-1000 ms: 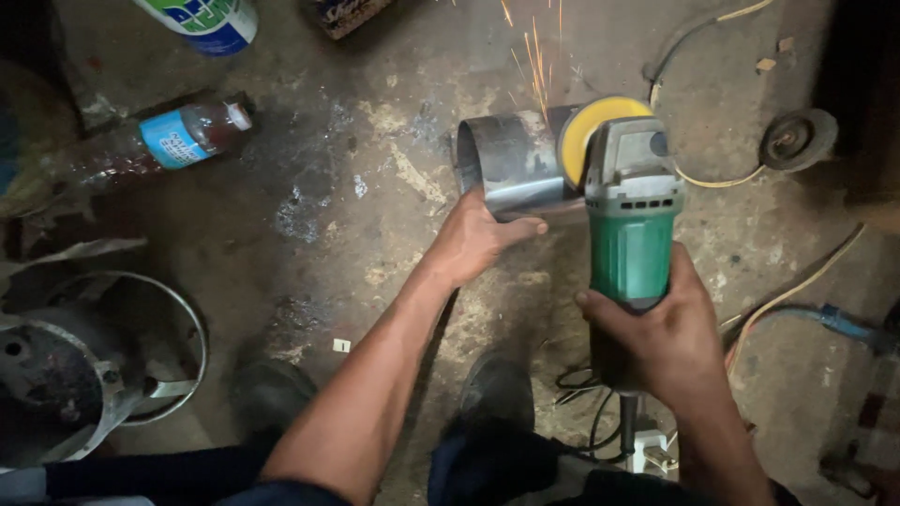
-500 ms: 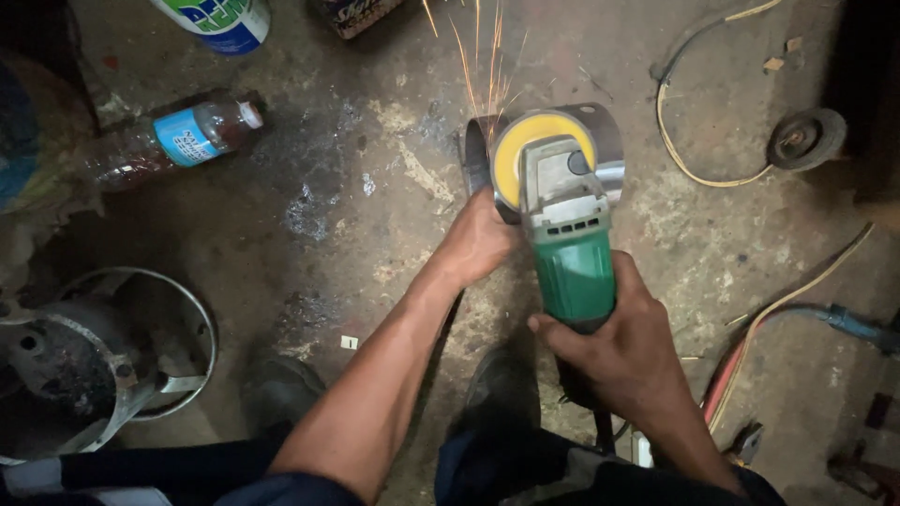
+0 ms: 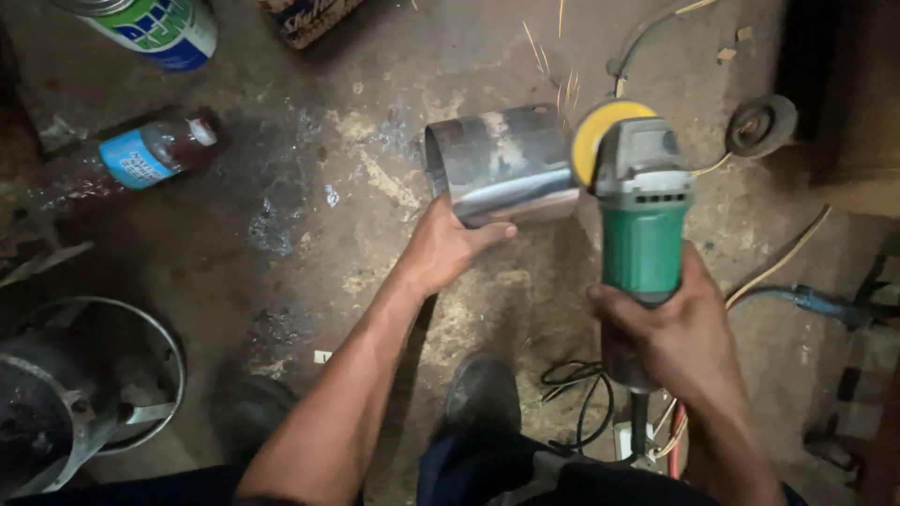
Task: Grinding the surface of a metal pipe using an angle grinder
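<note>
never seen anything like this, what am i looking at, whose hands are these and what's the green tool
The picture comes from a camera worn on a person's head, looking down at their own two bare hands over a dirty concrete floor. The right hand grips a green angle grinder, whose yellow disc meets the end of a short metal pipe, throwing sparks. The left hand steadies the pipe from below. Lying around: a plastic bottle, a spray can, a spare grinding disc, cables and a round metal frame. The person's shoe shows at the bottom.
</note>
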